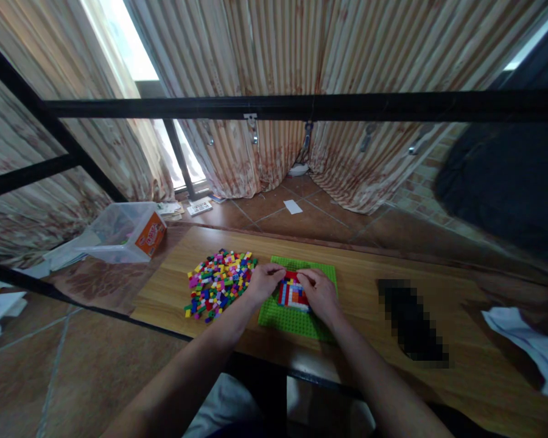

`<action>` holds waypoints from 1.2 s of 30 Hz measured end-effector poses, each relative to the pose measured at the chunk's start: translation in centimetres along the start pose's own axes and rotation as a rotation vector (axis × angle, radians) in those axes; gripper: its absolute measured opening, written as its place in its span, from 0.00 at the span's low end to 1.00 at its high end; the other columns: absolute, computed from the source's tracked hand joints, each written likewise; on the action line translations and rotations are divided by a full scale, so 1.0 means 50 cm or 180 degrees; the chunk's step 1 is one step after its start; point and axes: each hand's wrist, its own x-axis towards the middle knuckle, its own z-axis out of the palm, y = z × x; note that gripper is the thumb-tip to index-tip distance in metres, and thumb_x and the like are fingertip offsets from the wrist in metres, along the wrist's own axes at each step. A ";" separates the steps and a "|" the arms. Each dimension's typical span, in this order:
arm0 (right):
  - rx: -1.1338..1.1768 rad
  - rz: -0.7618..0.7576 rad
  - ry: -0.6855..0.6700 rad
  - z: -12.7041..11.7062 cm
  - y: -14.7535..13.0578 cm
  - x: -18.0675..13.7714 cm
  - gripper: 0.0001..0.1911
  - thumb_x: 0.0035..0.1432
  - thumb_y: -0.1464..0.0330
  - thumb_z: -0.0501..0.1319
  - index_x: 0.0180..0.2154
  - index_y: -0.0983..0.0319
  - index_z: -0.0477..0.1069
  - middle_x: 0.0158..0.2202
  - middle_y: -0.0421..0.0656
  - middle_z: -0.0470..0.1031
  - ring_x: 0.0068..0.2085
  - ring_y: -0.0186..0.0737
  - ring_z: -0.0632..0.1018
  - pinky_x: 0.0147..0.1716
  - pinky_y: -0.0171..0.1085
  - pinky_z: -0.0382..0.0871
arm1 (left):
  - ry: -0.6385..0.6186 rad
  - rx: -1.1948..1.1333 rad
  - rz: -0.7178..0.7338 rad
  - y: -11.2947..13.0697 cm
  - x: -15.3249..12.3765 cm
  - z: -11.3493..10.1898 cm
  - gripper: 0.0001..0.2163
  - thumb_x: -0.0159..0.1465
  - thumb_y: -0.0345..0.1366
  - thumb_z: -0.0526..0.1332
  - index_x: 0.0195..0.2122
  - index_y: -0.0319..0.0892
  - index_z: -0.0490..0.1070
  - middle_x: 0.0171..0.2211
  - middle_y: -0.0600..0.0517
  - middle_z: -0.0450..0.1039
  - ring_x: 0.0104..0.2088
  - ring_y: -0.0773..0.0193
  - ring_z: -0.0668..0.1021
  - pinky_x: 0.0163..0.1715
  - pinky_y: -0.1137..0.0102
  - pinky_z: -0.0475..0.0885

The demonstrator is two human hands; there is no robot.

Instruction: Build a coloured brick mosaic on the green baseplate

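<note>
A green studded baseplate lies on the wooden table, bearing a flat patch of built-up toy bricks in red, white, blue and orange. At the far left corner of that patch is my left hand, its thumb and fingers closed in a pinch. My right hand covers the patch's right side, with its fingers bent together at the far edge. Whatever small piece sits between the fingertips of either hand is hidden. Left of the baseplate spreads a pile of loose toy bricks in many colours.
A clear plastic box with an orange label stands beyond the table's left end. On the right of the table are a dark pixelated patch and a crumpled white cloth or paper. A black metal bar crosses before the curtains.
</note>
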 end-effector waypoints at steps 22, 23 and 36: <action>0.0254 0.0153 -0.0103 0.007 0.013 -0.005 0.20 0.60 0.55 0.54 0.41 0.59 0.78 0.42 0.46 0.81 0.44 0.46 0.79 0.49 0.48 0.70 | 0.0280 0.0319 -0.0014 0.006 0.001 0.020 0.06 0.55 0.30 0.61 0.26 0.39 0.79 0.22 0.53 0.76 0.24 0.66 0.75 0.27 0.73 0.70; 0.0258 0.0131 -0.0114 0.004 0.013 -0.006 0.21 0.60 0.55 0.53 0.41 0.59 0.78 0.43 0.47 0.81 0.45 0.47 0.79 0.49 0.49 0.70 | 0.0321 0.0365 0.0035 0.010 -0.004 0.020 0.06 0.55 0.30 0.61 0.26 0.39 0.79 0.23 0.53 0.77 0.26 0.65 0.75 0.28 0.73 0.71; 0.0371 0.0831 0.0451 -0.151 -0.067 -0.056 0.26 0.50 0.48 0.59 0.42 0.58 0.78 0.43 0.49 0.81 0.48 0.54 0.79 0.49 0.49 0.72 | 0.0678 0.1781 0.1350 0.024 -0.245 -0.131 0.17 0.62 0.34 0.57 0.52 0.43 0.70 0.52 0.44 0.71 0.52 0.57 0.74 0.53 0.62 0.70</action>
